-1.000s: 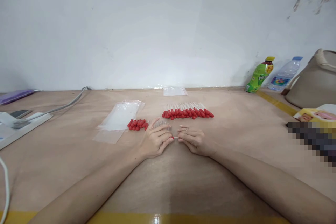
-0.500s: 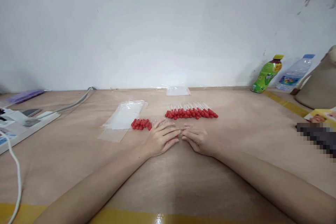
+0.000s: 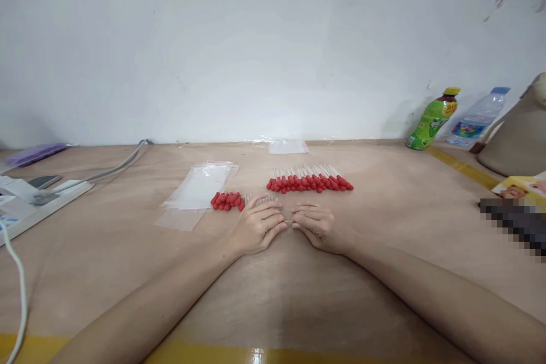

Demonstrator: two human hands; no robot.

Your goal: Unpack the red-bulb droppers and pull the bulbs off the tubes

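Note:
My left hand [image 3: 262,224] is closed in a pinch at the centre of the table. Facing it, my right hand [image 3: 314,224] pinches too, a small gap apart. A thin clear dropper tube [image 3: 289,221] spans the gap between both sets of fingertips; its ends are hidden. Behind my left hand lies a small pile of droppers [image 3: 228,201] with red rubber bulbs, their clear tubes partly covered by the hand. A longer row of red-bulbed droppers [image 3: 311,183] lies beyond my hands, tips towards the wall.
Clear plastic bags [image 3: 198,187] lie at the left, another bag [image 3: 288,147] by the wall. Farther left are a power strip [image 3: 51,210], a cable and a purple packet [image 3: 36,154]. Right: a green bottle [image 3: 433,122], a water bottle [image 3: 478,119] and a beige bag [image 3: 516,136].
My hands have drawn slightly apart, the left one a little leftward, so more clear tube shows between them. The red that showed at the left fingertips is mostly hidden.

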